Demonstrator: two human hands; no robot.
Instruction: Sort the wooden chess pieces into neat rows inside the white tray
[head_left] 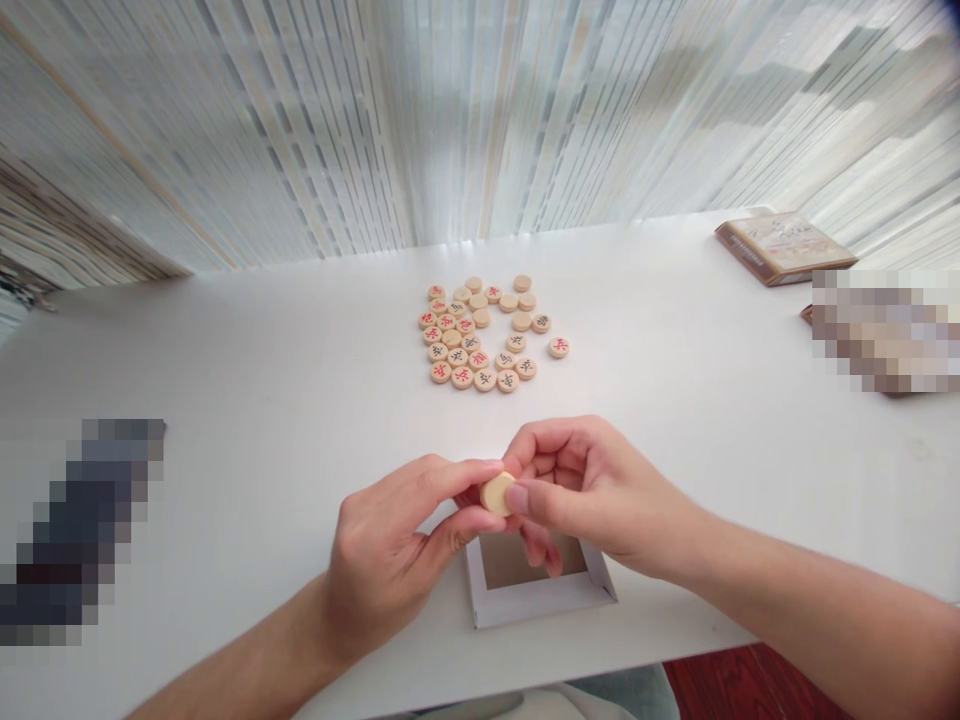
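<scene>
Both hands meet around a round wooden xiangqi piece [496, 494], its plain side towards me. My left hand [409, 535] pinches its edge between thumb and fingertips. My right hand [592, 490] has its thumb pressed on the piece, with the other fingers curled behind it. Just below the hands lies an open white box tray [540, 600] with a brown bottom, partly covered by them. Beyond the hands, several xiangqi pieces [478, 359] lie in a loose cluster, some with red or black characters up and some blank.
The white table [285, 370] runs back to a striped curtain [337, 130]. A flat printed box [795, 245] lies at the back right, with a pixelated item [885, 335] in front of it. Another pixelated dark object [82, 540] is on the left.
</scene>
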